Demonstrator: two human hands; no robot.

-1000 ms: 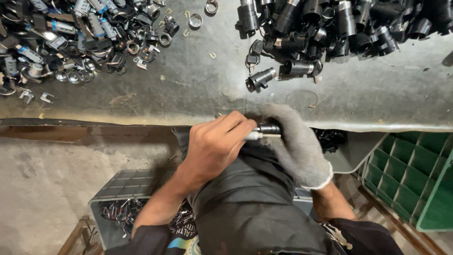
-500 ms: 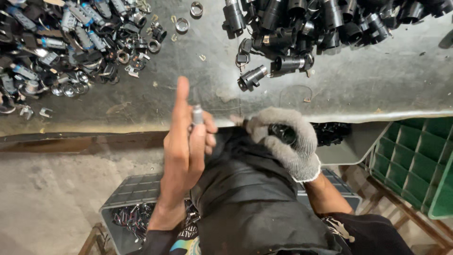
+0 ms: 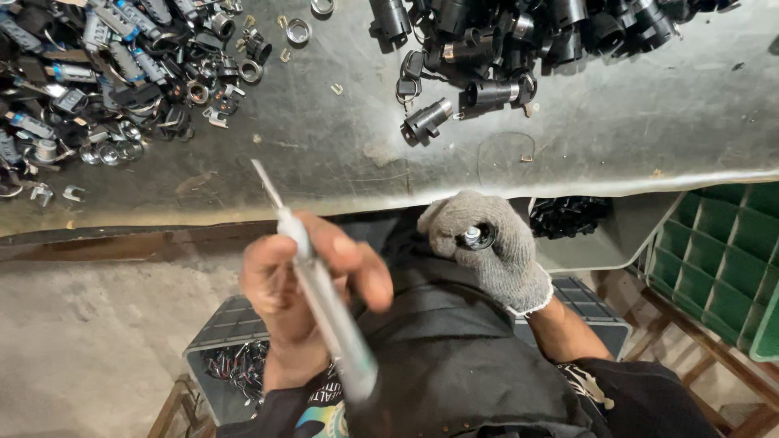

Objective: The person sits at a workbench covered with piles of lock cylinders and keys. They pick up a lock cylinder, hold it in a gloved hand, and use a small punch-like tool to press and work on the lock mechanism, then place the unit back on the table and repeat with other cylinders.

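Note:
My bare left hand (image 3: 284, 284) is raised toward the camera and grips a slender, pale-handled tool (image 3: 324, 312) with a thin metal tip pointing up toward the table; the tool is blurred. My right hand (image 3: 491, 255), in a grey knit glove, is closed around a small black cylinder (image 3: 476, 237) with a shiny metal centre, held over my lap just below the table edge. The hands are apart, and the tool does not touch the cylinder.
On the grey metal table (image 3: 617, 122) lie a heap of black cylinders (image 3: 519, 32), one lone cylinder (image 3: 428, 120), and a pile of small metal parts (image 3: 105, 73). Below are a tray of black parts (image 3: 568, 215), a green divided crate (image 3: 722, 251) and a grey crate (image 3: 235, 349).
Both hands were together on the cylinder a second ago. My left hand has since pulled away, rising toward the camera with the tool. My right hand has kept hold of the cylinder.

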